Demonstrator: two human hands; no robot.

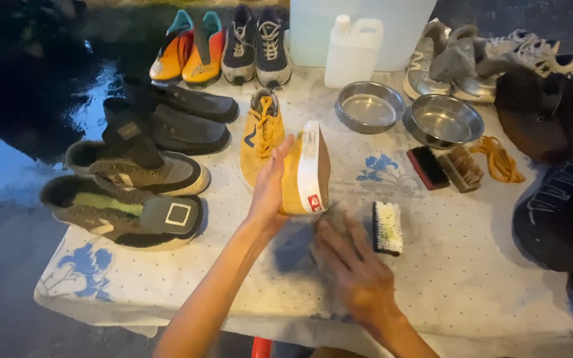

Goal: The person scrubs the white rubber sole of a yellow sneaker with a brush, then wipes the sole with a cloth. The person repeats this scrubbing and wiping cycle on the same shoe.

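I see my left hand (270,192) wrapped around the side of a yellow shoe (303,169), fingers spread along its upper, holding it tipped on edge so the white sole faces right. Its mate, the other yellow shoe (261,132), lies flat just beyond my left fingertips, laces up.

My right hand (353,268) rests palm down on the tablecloth (465,265) just below the held shoe, fingers stretched out and blurred. Something greyish may lie under it, perhaps a cloth, but I cannot tell whether it grips anything. A white scrub brush (387,227) sits just right of those fingertips, not touched.

Farther right of my right hand lie two smaller brushes (442,168), a tangle of orange laces (497,159) and two metal bowls (409,113); a white jug (353,52) stands beyond them. To the left of my left hand sit olive and dark shoes (134,192).

I judge this as the cleaning stage on the held shoe, with the sole edge turned up for work. The next move calls for a firm left grip to keep the shoe from rolling, and the right hand closing properly on its wiping or scrubbing tool before meeting the sole.
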